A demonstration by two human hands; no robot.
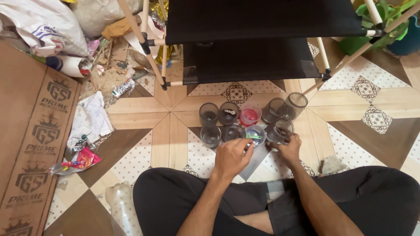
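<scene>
Left hand [231, 158] touches a clear glass [256, 134] holding green.

Black trousers (arms bare)

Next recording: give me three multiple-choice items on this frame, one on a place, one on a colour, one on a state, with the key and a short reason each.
1. Where do the glass jars stand?
A. on the tiled floor in front of the seated person
B. on the black shelf
C. on the cardboard sheet

2. What colour shows inside the jar in the middle of the back row?
A. blue
B. red-pink
C. yellow

3. What is the right hand doing?
A. resting on a knee
B. raised in the air
C. touching a jar at the right end of the front row

Key: 1 A, the jars sit on the floor tiles below the shelf; 2 B, that jar looks red-pink inside; 3 C, its fingers rest on that jar, while the left hand is at the neighbouring jar.
</scene>
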